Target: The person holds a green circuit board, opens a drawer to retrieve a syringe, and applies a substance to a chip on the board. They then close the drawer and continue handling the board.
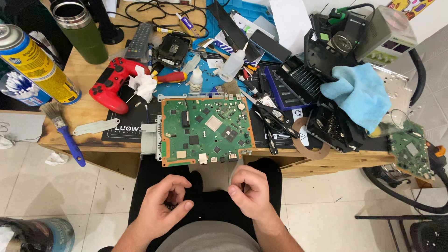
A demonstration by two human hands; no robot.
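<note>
The large green square circuit board (205,129), copper-edged with a pale square chip at its centre, lies flat at the near edge of the wooden workbench (88,112), overhanging it slightly. It is untouched, with both hands held apart from it above the lap.

Seen from the hands, the board is at 12 o'clock. The left hand (163,205) is at about 7 o'clock from the board and the right hand (249,191) at about 5 o'clock. Both are loosely fisted. The left fingers curl inward with the thumb laid across the forefinger, and nothing shows in them. The right fingers are bunched tight, with a thin pale sliver (232,173) standing up at their tips. I cannot tell whether it is gripped or what it is.

The work looks like a pause between bench steps, with the fingers working something small close to the body rather than on the board. Any move back to the board would call for a reach up and forward towards 12 o'clock, and a light touch among the small components.

Around the board:
- Black-handled scissors (273,119) lie at 3 o'clock.
- A small white dropper bottle (196,81) stands at 12 o'clock.
- A red game controller (112,84) lies at 10 o'clock.
- A light blue cloth (361,93) lies at 2 o'clock.
- A blue-handled paintbrush (65,133) lies at 9 o'clock.
</note>
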